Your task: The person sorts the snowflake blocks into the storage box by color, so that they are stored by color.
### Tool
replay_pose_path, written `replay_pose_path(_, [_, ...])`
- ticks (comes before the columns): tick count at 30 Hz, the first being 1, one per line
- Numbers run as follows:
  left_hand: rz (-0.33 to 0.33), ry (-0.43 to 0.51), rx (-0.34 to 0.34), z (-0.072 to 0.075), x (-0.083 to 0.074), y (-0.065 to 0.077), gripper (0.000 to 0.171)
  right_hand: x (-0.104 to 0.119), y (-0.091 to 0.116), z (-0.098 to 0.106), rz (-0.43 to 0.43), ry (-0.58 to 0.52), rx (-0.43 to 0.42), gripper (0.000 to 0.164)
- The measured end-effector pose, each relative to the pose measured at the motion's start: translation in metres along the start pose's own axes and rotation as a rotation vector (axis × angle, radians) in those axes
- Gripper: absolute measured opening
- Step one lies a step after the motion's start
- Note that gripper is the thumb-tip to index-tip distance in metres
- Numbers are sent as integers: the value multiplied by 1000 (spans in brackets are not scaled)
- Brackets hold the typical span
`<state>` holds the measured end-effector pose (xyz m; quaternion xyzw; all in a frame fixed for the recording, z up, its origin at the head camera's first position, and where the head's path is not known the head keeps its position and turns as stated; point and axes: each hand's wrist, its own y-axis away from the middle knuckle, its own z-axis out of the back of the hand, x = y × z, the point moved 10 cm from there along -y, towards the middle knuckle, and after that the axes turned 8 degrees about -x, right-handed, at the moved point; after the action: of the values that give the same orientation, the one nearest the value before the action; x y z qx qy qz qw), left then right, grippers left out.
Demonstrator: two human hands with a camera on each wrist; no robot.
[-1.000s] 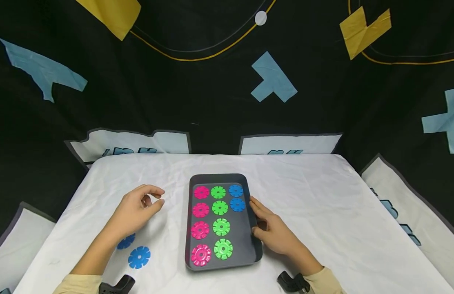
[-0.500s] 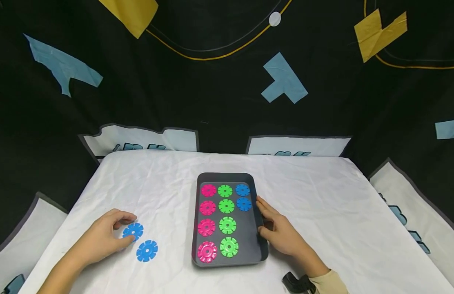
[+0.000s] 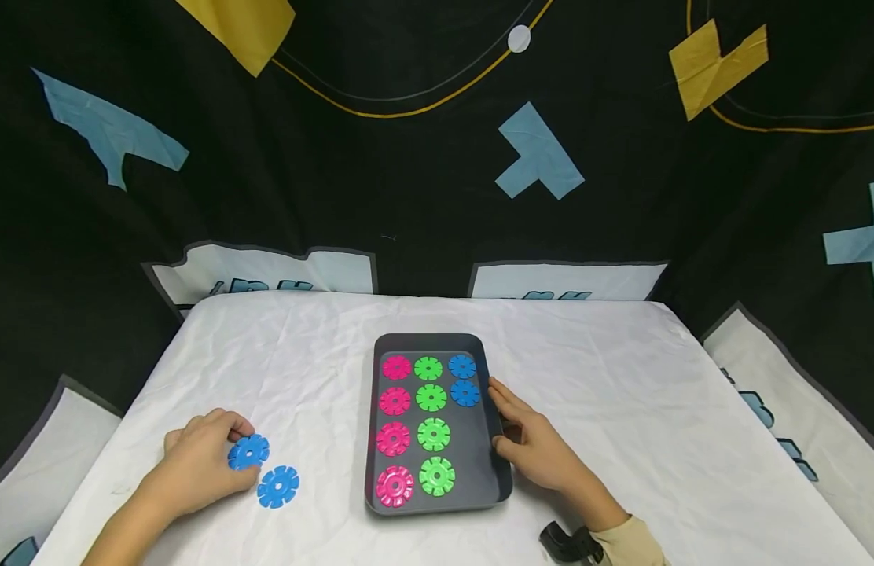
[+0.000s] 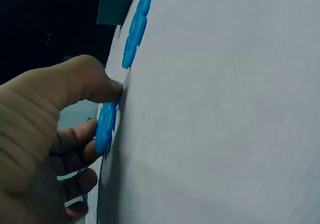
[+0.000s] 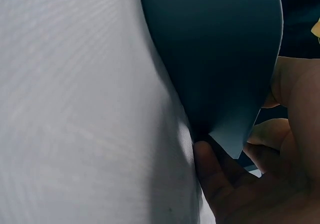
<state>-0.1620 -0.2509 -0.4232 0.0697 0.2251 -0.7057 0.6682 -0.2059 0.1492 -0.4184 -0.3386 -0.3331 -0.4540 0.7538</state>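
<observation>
Between thumb and fingers my left hand (image 3: 192,464) pinches a blue notched disc (image 3: 249,452), low over the white cloth. The left wrist view shows that disc (image 4: 106,129) edge-on, thumb at one edge and fingertips at the other. Beside it lies another blue disc (image 3: 277,486). A dark grey tray (image 3: 472,487) stands at the middle; it holds a column of pink discs (image 3: 393,439), a column of green discs (image 3: 433,434) and two blue discs (image 3: 465,392) at its upper right. My right hand (image 3: 539,452) rests against the tray's right side, thumb and fingertips at the wall.
White cloth (image 3: 621,377) covers the table. Behind it hangs a black backdrop (image 3: 409,189) with blue and yellow tape pieces. A black strap mount (image 3: 570,542) sits at my right wrist.
My left hand has come down and left onto the farther blue disc and now pinches it, shifting it slightly. The right hand stays at the tray. The head view has swung slightly.
</observation>
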Motion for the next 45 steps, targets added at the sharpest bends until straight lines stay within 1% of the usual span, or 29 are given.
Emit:
replay_pose_path(1, [-2,-12,-9,0,-1,0,45,7,1,1,-2,2,2,68])
replay_pose_path(4, [-11,-34,-40,2,-4,-1,44,7,0,2,6,13,6,68])
replay_pose_path(6, [-7,-30,-55,4,-6,-3,43,1,-1,1,21,25,8,69])
replay_pose_path(8, [-4,-21,-69,5,-9,-5,42,-11,-2,-1,33,34,8,70])
replay_pose_path(13, [-13,6,-82,9,-20,-11,41,-13,-2,-2,33,49,18,71])
replay_pose_path(17, [-36,27,-88,11,-32,-18,40,-12,-1,-1,26,47,20,70])
replay_pose_path(22, [-77,62,-92,12,-52,-28,37,-15,-1,-2,21,33,16,71])
replay_pose_path(26, [-95,86,-81,11,-67,-38,39,-17,-1,-3,11,21,11,71])
replay_pose_path(30, [-112,105,-79,9,-84,-50,40,-11,-1,-2,6,1,-2,70])
replay_pose_path(36, [-139,144,-64,2,-112,-66,41,15,2,3,2,-21,12,68])
replay_pose_path(39, [-156,151,-48,-3,-128,-73,41,21,3,5,1,-14,16,67])
replay_pose_path(42, [-180,165,-29,-9,-145,-80,41,21,3,6,-3,-13,15,67])
replay_pose_path(45, [-222,177,-15,-13,-164,-86,42,14,2,5,-1,-13,9,68])
